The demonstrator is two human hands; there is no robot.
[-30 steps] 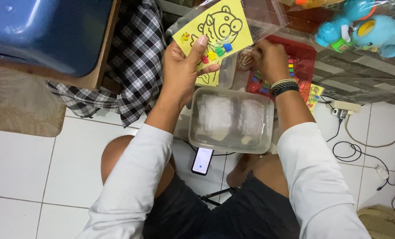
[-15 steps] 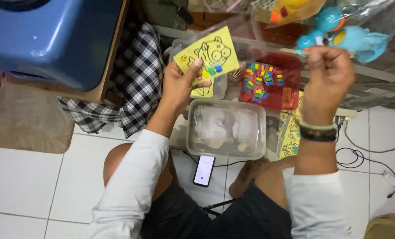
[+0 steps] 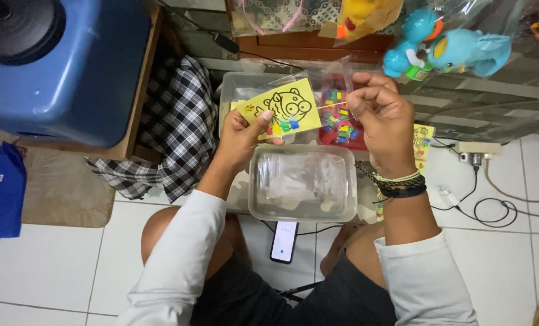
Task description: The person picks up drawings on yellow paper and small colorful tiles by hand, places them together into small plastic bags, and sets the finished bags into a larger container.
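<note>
A: We are pinching the yellow card (image 3: pixel 283 110) at its lower edge with the left hand (image 3: pixel 240 134), above the clear tub (image 3: pixel 303 183).

B: It is looking light, thin, bendable; we are judging edge grips safest. The right hand (image 3: pixel 383 118) is pinching its clear sleeve (image 3: pixel 336 75).

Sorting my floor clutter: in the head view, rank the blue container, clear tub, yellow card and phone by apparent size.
1. Blue container, though it sits nearer the camera
2. Clear tub
3. Yellow card
4. Phone
</note>
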